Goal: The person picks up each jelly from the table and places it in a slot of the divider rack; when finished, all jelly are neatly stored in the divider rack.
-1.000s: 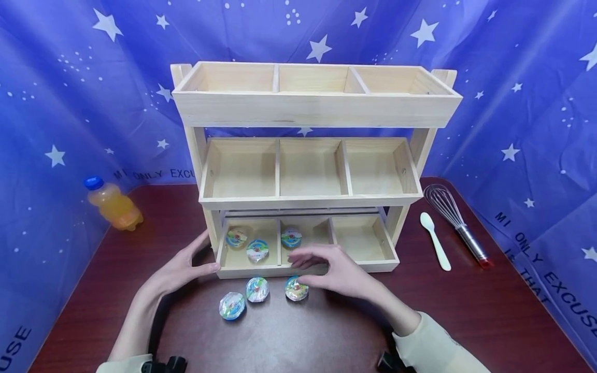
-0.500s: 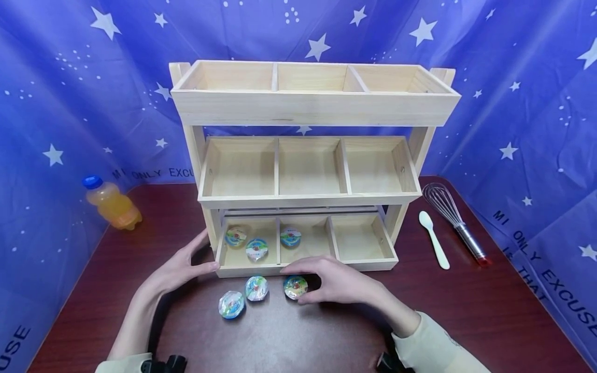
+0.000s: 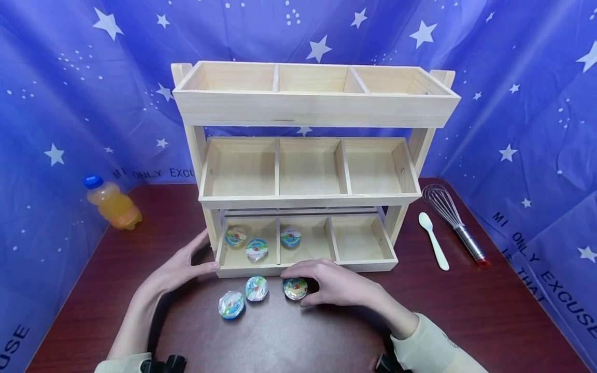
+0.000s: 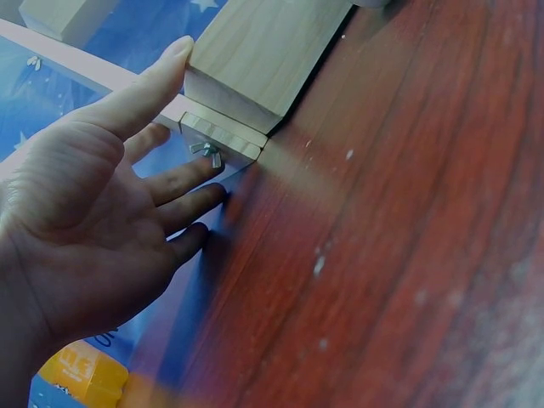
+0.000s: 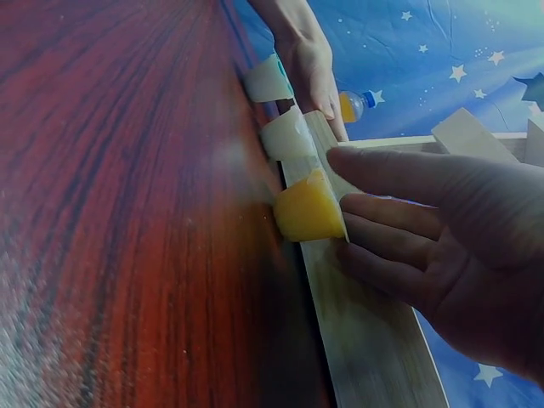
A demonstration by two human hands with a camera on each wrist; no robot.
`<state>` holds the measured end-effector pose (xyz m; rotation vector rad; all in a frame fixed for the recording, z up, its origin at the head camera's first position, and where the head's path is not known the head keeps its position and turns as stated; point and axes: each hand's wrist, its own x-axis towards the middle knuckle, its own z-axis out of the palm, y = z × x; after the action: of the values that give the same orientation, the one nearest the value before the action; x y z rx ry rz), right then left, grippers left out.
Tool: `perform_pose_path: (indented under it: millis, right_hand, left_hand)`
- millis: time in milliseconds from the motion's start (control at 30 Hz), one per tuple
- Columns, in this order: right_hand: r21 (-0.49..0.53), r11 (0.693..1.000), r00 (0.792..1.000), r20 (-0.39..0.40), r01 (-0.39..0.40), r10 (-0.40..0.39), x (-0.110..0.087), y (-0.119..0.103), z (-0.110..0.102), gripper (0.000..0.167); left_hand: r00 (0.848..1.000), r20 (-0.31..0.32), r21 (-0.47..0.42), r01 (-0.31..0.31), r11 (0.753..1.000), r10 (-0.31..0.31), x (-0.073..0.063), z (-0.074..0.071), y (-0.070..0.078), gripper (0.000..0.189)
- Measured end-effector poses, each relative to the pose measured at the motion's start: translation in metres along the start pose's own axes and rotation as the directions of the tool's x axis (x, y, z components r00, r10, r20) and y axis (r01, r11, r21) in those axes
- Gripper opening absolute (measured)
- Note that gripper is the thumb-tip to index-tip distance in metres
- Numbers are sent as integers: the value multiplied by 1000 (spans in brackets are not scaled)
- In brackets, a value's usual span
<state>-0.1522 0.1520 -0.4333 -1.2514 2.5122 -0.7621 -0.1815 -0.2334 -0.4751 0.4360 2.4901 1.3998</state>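
In the head view, my right hand (image 3: 333, 282) bends its thumb and fingers around a jelly cup (image 3: 295, 289) on the table, just in front of the rack's bottom tray. This cup's yellow body (image 5: 310, 208) shows in the right wrist view, fingertips right at its rim. My left hand (image 3: 179, 267) rests its straight thumb on the bottom tray's left front corner, fingers extended beside the wooden rack (image 4: 255, 59). Two more jelly cups, one whitish (image 3: 256, 288) and one beside it (image 3: 231, 304), stand on the table. Three jelly cups lie in the bottom tray: two left, one middle (image 3: 290, 238).
The three-tier wooden rack (image 3: 317, 111) has three compartments per tier. A bottle of orange drink (image 3: 114, 204) stands at the far left. On the right lie a white spoon (image 3: 435, 242) and a metal whisk (image 3: 459, 228). A blue star-patterned cloth (image 3: 503, 114) hangs behind.
My right hand has come down from over the bottom tray's front edge to the yellow jelly cup, its fingers now around it. My left hand and the other cups stay put.
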Motion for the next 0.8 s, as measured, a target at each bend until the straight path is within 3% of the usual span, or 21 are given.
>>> perform_pose_path:
  millis: [200,500,800]
  right_hand:
    - [-19,999,1000,1,30,-30,1,2,3,56]
    - [-37,999,999,38,-6,8,3,4,6,55]
    - [-72,997,999,38,5,-2,4,8,12,52]
  left_hand:
    - [1000,4,-6,14,1000,-14,0,0,-1,101]
    - [1000,2,-1,9,1000,-9,0,0,-1,101]
    - [1000,3,-2,5,1000,-5,1,0,-1,100]
